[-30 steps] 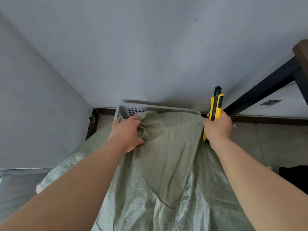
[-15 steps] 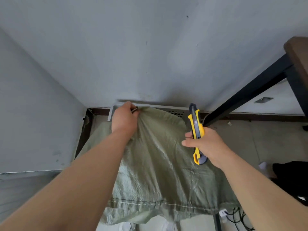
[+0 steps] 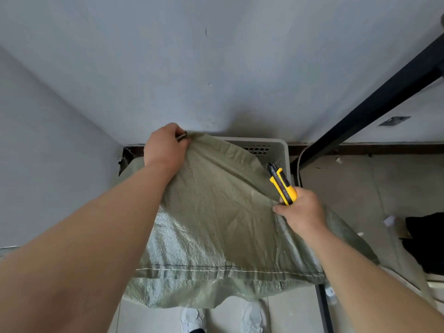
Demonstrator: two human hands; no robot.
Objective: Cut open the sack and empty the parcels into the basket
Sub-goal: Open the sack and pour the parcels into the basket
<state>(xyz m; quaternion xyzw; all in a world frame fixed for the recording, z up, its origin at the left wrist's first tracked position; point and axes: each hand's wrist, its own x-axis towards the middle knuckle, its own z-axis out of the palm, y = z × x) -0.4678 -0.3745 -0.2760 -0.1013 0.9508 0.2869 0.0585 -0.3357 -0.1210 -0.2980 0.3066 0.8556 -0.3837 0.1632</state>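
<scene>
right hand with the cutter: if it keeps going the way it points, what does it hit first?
Probably the grey perforated plastic basket: the yellow-and-black utility knife in the right hand aims up-left toward its corner, past the green woven sack edge. Depth is unclear.

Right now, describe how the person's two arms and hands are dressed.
Both forearms are bare up to the edge of the picture, with no sleeve in view. The left hand and the right hand wear no gloves. No watch, ring, bracelet or marking shows on the wrists or on the fingers that are visible.
</scene>
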